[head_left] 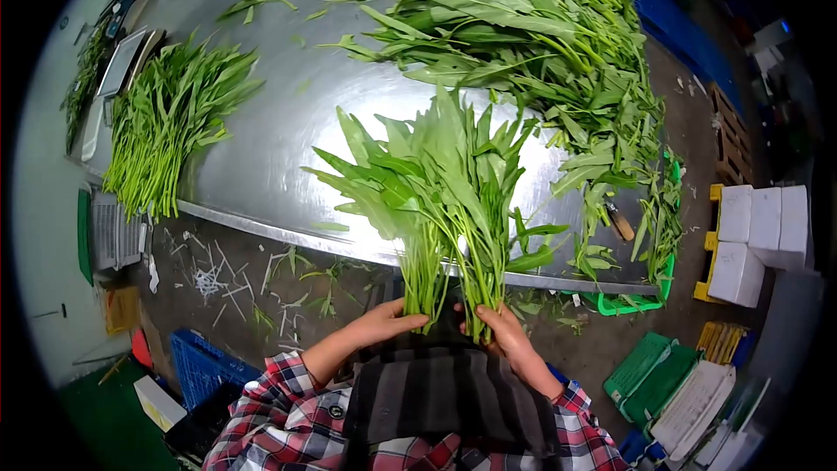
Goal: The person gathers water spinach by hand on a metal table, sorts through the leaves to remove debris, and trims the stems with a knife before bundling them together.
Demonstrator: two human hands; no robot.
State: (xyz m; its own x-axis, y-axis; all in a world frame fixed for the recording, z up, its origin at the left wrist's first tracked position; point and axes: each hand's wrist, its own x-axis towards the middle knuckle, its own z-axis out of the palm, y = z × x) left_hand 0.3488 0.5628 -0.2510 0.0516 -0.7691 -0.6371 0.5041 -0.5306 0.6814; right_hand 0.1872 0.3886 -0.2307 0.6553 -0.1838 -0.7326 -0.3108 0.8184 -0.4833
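My left hand [384,324] grips the stem ends of a bunch of long-leaved green vegetables [436,192]. My right hand [501,327] grips a second handful of the same greens right beside it. The leaves fan upward over the front edge of the steel table [270,148]. Both hands sit just below the table's edge, close to my body, above a dark striped apron and plaid sleeves.
A big loose heap of greens [540,44] covers the table's far right. A sorted bunch [170,122] lies at the left beside a scale [122,61]. A green basket [632,301], blue crate [205,366], white foam boxes [758,235] and scraps sit on the floor.
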